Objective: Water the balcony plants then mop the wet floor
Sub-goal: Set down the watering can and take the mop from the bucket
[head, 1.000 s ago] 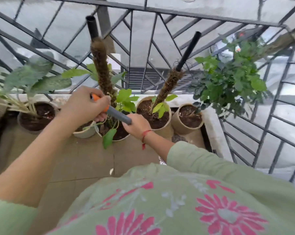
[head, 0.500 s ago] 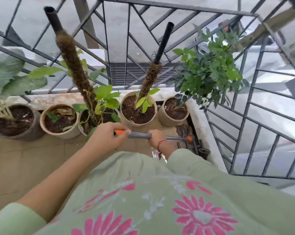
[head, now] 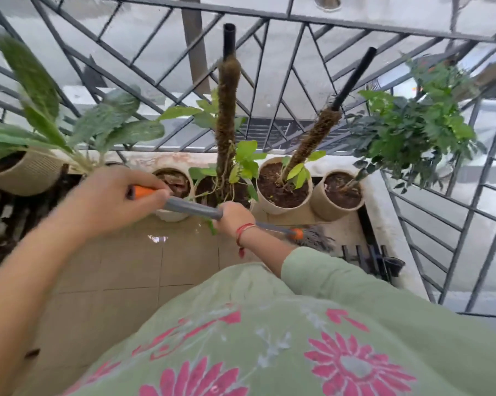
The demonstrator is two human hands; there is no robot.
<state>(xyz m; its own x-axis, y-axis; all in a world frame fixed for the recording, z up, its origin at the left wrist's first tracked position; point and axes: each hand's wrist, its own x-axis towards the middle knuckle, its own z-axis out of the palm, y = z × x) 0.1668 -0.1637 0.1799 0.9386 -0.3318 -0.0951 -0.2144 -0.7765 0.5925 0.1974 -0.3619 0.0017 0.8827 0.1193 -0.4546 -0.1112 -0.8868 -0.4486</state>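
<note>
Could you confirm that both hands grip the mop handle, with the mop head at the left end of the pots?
Not quite: the head view shows the mop head at the right end, before the rightmost pot. The left hand and right hand do grip the mop handle.

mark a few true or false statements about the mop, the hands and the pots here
1. The left hand and right hand both grip the mop handle. True.
2. The mop head is raised high in the air. False: it is down at the floor, by the pots.
3. Two poles stand in pots. True.
4. The left hand is the one nearer the mop head. False: the right hand is nearer; the left hand holds the orange end.
5. The floor is carpeted. False: it is tiled.
</note>
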